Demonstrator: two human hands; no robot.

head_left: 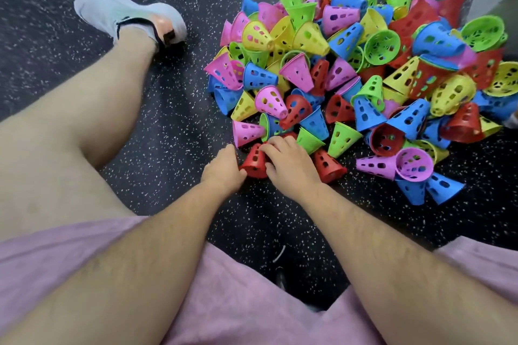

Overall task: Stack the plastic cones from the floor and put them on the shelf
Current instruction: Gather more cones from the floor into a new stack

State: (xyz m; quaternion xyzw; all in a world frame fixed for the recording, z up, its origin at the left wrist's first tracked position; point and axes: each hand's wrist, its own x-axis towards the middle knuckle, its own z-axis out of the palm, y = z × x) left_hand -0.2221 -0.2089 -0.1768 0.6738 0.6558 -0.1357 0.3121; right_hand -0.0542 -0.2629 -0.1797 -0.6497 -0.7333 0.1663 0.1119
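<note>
A large pile of perforated plastic cones (358,64) in pink, yellow, green, blue and red lies on the dark speckled floor ahead of me. At its near edge sits a red cone (253,161). My left hand (222,169) grips its wide end from the left. My right hand (290,162) curls over it from the right, fingertips on its top. Another red cone (329,166) lies just right of my right hand. No shelf is in view.
My bare left leg stretches out to the left, ending in a light grey shoe (126,15). Pink shorts (238,302) fill the bottom. Two blue cones (429,189) and a pink cone (400,164) mark the pile's near right edge. Bare floor (179,126) separates leg and pile.
</note>
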